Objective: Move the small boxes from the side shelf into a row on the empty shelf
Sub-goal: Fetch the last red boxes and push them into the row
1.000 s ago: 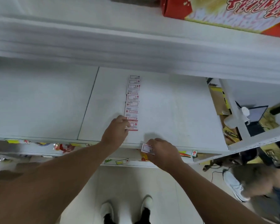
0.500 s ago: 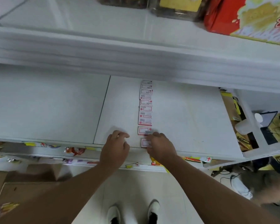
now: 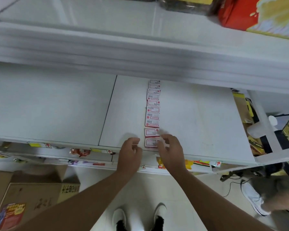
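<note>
Several small white boxes with red borders lie in a row (image 3: 153, 105) running from the back of the white shelf (image 3: 198, 122) toward its front edge. The nearest box (image 3: 150, 142) lies flat at the front end of the row, just behind the shelf lip. My left hand (image 3: 130, 155) hovers left of that box with fingers loosely curled and holds nothing. My right hand (image 3: 171, 151) is to the right of it, fingers spread, its fingertips over the box's right edge. Whether they touch the box I cannot tell.
An upper shelf edge (image 3: 140, 52) overhangs the row, with a red and yellow package (image 3: 257, 15) on top. A cardboard carton (image 3: 32, 197) stands on the floor at the left. Another person's shoe (image 3: 252, 197) is at the right. A side compartment (image 3: 257, 127) holds clutter.
My right hand brought a box from the shelf's front lip and set it at the near end of the row. Both hands have now eased back from the boxes.
</note>
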Action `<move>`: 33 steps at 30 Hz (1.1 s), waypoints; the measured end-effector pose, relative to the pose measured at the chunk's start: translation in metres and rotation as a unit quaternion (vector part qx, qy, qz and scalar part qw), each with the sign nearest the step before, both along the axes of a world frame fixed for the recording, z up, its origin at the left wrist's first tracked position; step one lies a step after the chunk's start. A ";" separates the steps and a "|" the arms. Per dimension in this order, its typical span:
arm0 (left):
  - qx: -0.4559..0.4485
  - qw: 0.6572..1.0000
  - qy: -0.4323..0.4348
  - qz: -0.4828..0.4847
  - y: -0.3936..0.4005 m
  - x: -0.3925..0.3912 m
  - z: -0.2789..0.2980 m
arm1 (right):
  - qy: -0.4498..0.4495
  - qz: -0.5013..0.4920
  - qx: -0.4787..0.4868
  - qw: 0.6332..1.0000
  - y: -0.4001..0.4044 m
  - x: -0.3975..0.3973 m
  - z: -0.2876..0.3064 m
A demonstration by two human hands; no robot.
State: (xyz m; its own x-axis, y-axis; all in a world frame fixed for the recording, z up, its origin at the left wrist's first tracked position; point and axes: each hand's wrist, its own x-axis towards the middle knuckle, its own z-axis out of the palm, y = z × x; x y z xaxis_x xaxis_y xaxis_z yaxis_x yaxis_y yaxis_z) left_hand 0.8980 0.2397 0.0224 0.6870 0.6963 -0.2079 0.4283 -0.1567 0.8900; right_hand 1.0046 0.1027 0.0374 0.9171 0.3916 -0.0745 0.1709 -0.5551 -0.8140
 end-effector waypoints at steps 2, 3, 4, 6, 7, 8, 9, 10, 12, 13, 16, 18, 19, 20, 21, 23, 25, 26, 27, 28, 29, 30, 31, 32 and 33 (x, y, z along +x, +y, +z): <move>-0.087 0.995 -0.011 0.048 -0.013 0.012 0.009 | 0.112 -0.047 0.103 0.987 -0.002 -0.009 0.007; -0.121 0.991 -0.018 0.060 -0.019 0.017 0.014 | 0.154 -0.060 0.140 0.976 -0.001 -0.013 0.012; -0.148 0.986 -0.028 0.065 -0.024 0.022 0.018 | 0.181 -0.066 0.161 0.968 0.001 -0.017 0.015; -0.188 0.979 -0.053 0.061 -0.033 0.031 0.019 | 0.204 -0.057 0.179 0.961 0.007 -0.020 0.018; -0.205 0.974 -0.068 0.062 -0.036 0.036 0.016 | 0.216 -0.054 0.186 0.957 0.011 -0.019 0.016; -0.220 0.970 -0.081 0.063 -0.038 0.040 0.012 | 0.229 -0.054 0.190 0.953 0.015 -0.018 0.015; -0.232 0.966 -0.092 0.068 -0.039 0.044 0.007 | 0.238 -0.053 0.190 0.951 0.020 -0.016 0.012; -0.241 0.963 -0.102 0.069 -0.039 0.047 0.003 | 0.242 -0.051 0.194 0.949 0.024 -0.014 0.010; -0.258 0.957 -0.108 0.072 -0.038 0.053 0.000 | 0.236 -0.035 0.205 0.949 0.029 -0.011 0.004; -0.266 0.954 -0.112 0.081 -0.036 0.057 0.002 | 0.237 -0.033 0.213 0.947 0.031 -0.009 0.002; -0.285 0.945 -0.120 0.106 -0.031 0.067 0.013 | 0.246 -0.050 0.232 0.940 0.039 0.001 -0.002; -0.284 0.948 -0.107 0.096 -0.025 0.073 0.020 | 0.244 -0.055 0.237 0.939 0.043 0.006 -0.003; -0.283 0.950 -0.101 0.090 -0.022 0.075 0.020 | 0.242 -0.054 0.235 0.940 0.045 0.007 -0.004; -0.282 0.950 -0.100 0.086 -0.019 0.077 0.019 | 0.240 -0.055 0.233 0.941 0.047 0.009 -0.006; -0.284 0.949 -0.105 0.085 -0.015 0.080 0.013 | 0.238 -0.057 0.232 0.941 0.049 0.012 -0.008; -0.279 0.953 -0.095 0.074 -0.010 0.085 0.008 | 0.241 -0.061 0.222 0.943 0.054 0.018 -0.009; -0.270 0.957 -0.086 0.063 -0.007 0.089 0.016 | 0.236 -0.056 0.207 0.948 0.058 0.025 -0.008; -0.267 0.959 -0.084 0.053 -0.006 0.092 0.019 | 0.235 -0.054 0.201 0.949 0.059 0.029 -0.009; -0.267 0.959 -0.083 0.041 -0.005 0.095 0.021 | 0.237 -0.052 0.199 0.950 0.060 0.032 -0.009; -0.268 0.959 -0.086 0.032 -0.003 0.097 0.023 | 0.238 -0.053 0.197 0.950 0.060 0.036 -0.009; -0.272 0.958 -0.088 0.030 0.000 0.100 0.022 | 0.239 -0.055 0.195 0.950 0.062 0.038 -0.008; -0.275 0.957 -0.089 0.031 0.003 0.103 0.020 | 0.239 -0.054 0.189 0.951 0.062 0.040 -0.007; -0.277 0.956 -0.088 0.030 0.006 0.106 0.018 | 0.237 -0.053 0.182 0.953 0.064 0.042 -0.006; -0.276 0.957 -0.085 0.025 0.010 0.109 0.018 | 0.237 -0.052 0.179 0.953 0.065 0.044 -0.005; -0.271 0.959 -0.081 0.024 0.013 0.112 0.018 | 0.235 -0.053 0.176 0.955 0.066 0.046 -0.005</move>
State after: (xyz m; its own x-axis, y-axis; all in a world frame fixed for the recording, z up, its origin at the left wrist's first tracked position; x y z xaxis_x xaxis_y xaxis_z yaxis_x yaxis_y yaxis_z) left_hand 1.0097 0.2524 0.0405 0.7113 0.5470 -0.4414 0.2728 0.3639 0.8906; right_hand 1.0503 0.1687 0.0325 0.8507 0.3758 -0.3674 -0.3000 -0.2268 -0.9266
